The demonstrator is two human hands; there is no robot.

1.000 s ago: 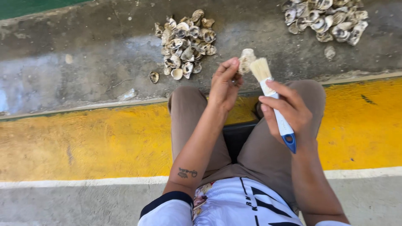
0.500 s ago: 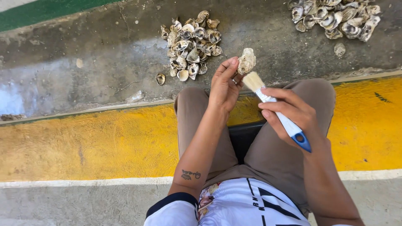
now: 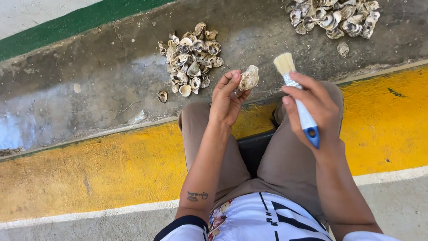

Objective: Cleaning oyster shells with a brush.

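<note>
Change: brush [image 3: 296, 96] has lifted off the shell [image 3: 248, 77]; a gap now separates the bristles from it.
Left hand [image 3: 227, 100]: fingertips pinch the shell, upper centre of frame.
Right hand [image 3: 314, 109]: fingers wrapped around the white brush handle, bristles up.
Piles: larger shell heap [image 3: 189, 58] upper centre-left, another heap [image 3: 334, 18] upper right, both on concrete.

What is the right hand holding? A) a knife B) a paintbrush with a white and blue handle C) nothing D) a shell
B: the right hand grips a paintbrush by its white and blue handle, pale bristles pointing up, while the left hand holds a single shell beside it, brush and shell apart.
</note>
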